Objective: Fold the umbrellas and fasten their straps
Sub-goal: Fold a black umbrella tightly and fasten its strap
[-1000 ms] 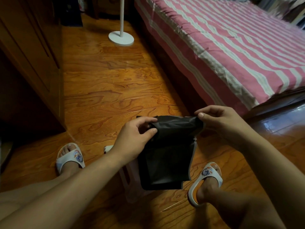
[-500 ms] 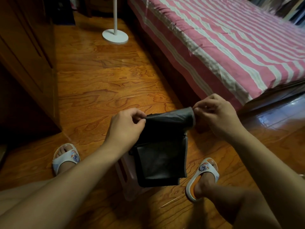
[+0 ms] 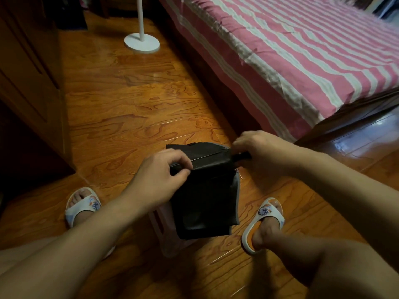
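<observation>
A black umbrella hangs in the air between the person's knees, above the wooden floor, its dark canopy cloth draping down over a pale stool-like object beneath it. The left hand pinches the umbrella's top fold at its left end with curled fingers, while the right hand grips a black strap at the umbrella's right end. The pink-and-white striped bed lies beyond the umbrella.

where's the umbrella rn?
Head view, low centre: the black umbrella hangs between the knees over the wood floor, left hand and right hand gripping its top edge, bed beyond.
</observation>
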Demonstrator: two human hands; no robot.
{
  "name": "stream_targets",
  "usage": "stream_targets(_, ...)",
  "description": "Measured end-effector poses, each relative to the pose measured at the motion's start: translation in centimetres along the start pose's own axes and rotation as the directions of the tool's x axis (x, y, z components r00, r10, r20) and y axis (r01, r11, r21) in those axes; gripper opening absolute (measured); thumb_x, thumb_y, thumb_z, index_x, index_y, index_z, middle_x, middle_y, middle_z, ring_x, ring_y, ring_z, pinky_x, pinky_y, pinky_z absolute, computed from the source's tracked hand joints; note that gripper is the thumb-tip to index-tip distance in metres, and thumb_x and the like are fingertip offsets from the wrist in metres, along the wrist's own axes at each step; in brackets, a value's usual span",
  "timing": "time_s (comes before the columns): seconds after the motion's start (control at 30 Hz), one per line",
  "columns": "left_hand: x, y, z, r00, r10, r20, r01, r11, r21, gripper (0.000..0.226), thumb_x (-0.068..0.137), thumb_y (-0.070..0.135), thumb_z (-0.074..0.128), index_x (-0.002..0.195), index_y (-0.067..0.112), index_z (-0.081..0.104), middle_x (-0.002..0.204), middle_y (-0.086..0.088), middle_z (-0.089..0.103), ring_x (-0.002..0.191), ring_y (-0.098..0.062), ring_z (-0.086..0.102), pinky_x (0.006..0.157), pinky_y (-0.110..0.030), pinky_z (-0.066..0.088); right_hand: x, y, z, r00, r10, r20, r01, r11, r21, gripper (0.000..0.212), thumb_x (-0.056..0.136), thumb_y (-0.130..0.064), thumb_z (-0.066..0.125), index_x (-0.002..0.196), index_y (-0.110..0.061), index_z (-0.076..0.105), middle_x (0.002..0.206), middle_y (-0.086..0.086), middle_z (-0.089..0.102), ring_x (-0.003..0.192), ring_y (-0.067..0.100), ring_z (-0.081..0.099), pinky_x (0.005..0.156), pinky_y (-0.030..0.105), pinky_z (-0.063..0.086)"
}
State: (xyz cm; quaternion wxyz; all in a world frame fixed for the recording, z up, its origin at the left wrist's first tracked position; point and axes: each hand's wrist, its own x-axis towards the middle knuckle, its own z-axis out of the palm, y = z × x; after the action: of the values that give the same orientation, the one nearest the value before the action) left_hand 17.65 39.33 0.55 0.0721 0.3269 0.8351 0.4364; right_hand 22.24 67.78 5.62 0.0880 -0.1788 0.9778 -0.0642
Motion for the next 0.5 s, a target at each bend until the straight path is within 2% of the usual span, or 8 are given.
stream_targets(0.07, -0.6, -0.9, 0.1, 0.985, 0.113, 0.129, -0.116, 0.993, 0.015, 0.013, 0.088, 0.014, 0.071, 0.089, 0.027, 0.07, 0.09, 0.02, 0.062, 0.093, 0.007, 0.057, 0.079, -0.009, 0.039, -2.4, -1.0, 1.0, 0.996, -0.076, -0.049, 0.073, 0.996, -0.06, 0.013, 0.096, -0.027, 0.066, 0.108, -0.027, 0.069, 0.1, -0.013, 0.06, 0.094, 0.003, 0.05, 0.08, 0.031, 0.053)
stream_targets(0.13, -1.6, -2.0, 0.9, 0.94, 0.198, 0.277, -0.213, 0.977, 0.024, 0.011, 0.086, 0.022, 0.068, 0.094, 0.028, 0.069, 0.091, 0.025, 0.058, 0.092, 0.009, 0.055, 0.083, -0.01, 0.04, -5.2, -2.5, 3.2, 0.985, -0.167, -0.04, 0.161, 0.98, -0.12, 0.019, 0.102, -0.029, 0.056, 0.115, -0.027, 0.07, 0.105, -0.01, 0.062, 0.094, 0.005, 0.051, 0.082, 0.027, 0.049)
stream_targets(0.23, -3.4, -3.2, 3.4, 0.817, 0.21, 0.537, -0.312, 0.944, 0.105, 0.018, 0.093, 0.039, 0.063, 0.111, 0.036, 0.063, 0.104, 0.024, 0.057, 0.102, 0.007, 0.049, 0.092, -0.016, 0.04, -7.8, -4.2, 8.3, 0.96, -0.258, 0.105, 0.276, 0.936, -0.219, 0.032, 0.096, -0.037, 0.045, 0.119, -0.028, 0.067, 0.112, -0.008, 0.063, 0.102, 0.011, 0.057, 0.089, 0.029, 0.052)
stream_targets(0.27, -3.8, -3.4, 4.2, 0.803, 0.187, 0.566, -0.331, 0.929, 0.164, 0.023, 0.094, 0.047, 0.059, 0.116, 0.038, 0.061, 0.109, 0.023, 0.056, 0.106, 0.004, 0.048, 0.094, -0.019, 0.04, -8.0, -4.3, 10.2, 0.949, -0.259, 0.177, 0.296, 0.928, -0.228, 0.033, 0.093, -0.037, 0.047, 0.119, -0.028, 0.065, 0.112, -0.006, 0.063, 0.102, 0.013, 0.057, 0.089, 0.031, 0.052)
stream_targets(0.3, -3.8, -3.7, 4.6, 0.835, 0.129, 0.535, -0.292, 0.927, 0.233, 0.025, 0.096, 0.05, 0.055, 0.117, 0.038, 0.059, 0.111, 0.02, 0.054, 0.108, 0.0, 0.047, 0.094, -0.022, 0.04, -7.9, -4.3, 11.9, 0.939, -0.256, 0.23, 0.307, 0.925, -0.222, 0.03, 0.091, -0.035, 0.051, 0.117, -0.027, 0.063, 0.11, -0.005, 0.062, 0.1, 0.014, 0.057, 0.087, 0.032, 0.052)
stream_targets(0.37, -2.7, -4.7, 4.2, 0.931, -0.086, 0.356, -0.051, 0.932, 0.358, 0.013, 0.097, 0.037, 0.055, 0.109, 0.031, 0.052, 0.11, 0.01, 0.049, 0.107, -0.011, 0.045, 0.089, -0.03, 0.041, -6.8, -4.3, 14.5, 0.931, -0.262, 0.253, 0.317, 0.926, -0.206, 0.019, 0.091, -0.031, 0.058, 0.108, -0.025, 0.062, 0.101, -0.004, 0.061, 0.091, 0.015, 0.056, 0.081, 0.033, 0.05)
stream_targets(0.4, -2.1, -5.8, 3.8, 0.941, -0.2, 0.274, 0.072, 0.907, 0.416, 0.013, 0.096, 0.029, 0.056, 0.106, 0.029, 0.047, 0.111, 0.005, 0.047, 0.107, -0.016, 0.044, 0.086, -0.033, 0.04, -6.1, -4.3, 15.4, 0.934, -0.259, 0.246, 0.311, 0.928, -0.205, 0.015, 0.092, -0.029, 0.056, 0.104, -0.024, 0.063, 0.096, -0.004, 0.061, 0.087, 0.016, 0.054, 0.079, 0.034, 0.049)
stream_targets(0.5, -1.3, -9.5, 2.6, 0.836, -0.471, 0.282, 0.248, 0.782, 0.572, 0.033, 0.097, 0.035, 0.057, 0.125, 0.023, 0.043, 0.127, -0.005, 0.049, 0.115, -0.025, 0.047, 0.093, -0.042, 0.046, -4.4, -4.5, 16.7, 0.943, -0.22, 0.25, 0.274, 0.939, -0.207, 0.02, 0.094, -0.028, 0.049, 0.104, -0.022, 0.065, 0.095, -0.002, 0.06, 0.088, 0.019, 0.053, 0.08, 0.036, 0.047)
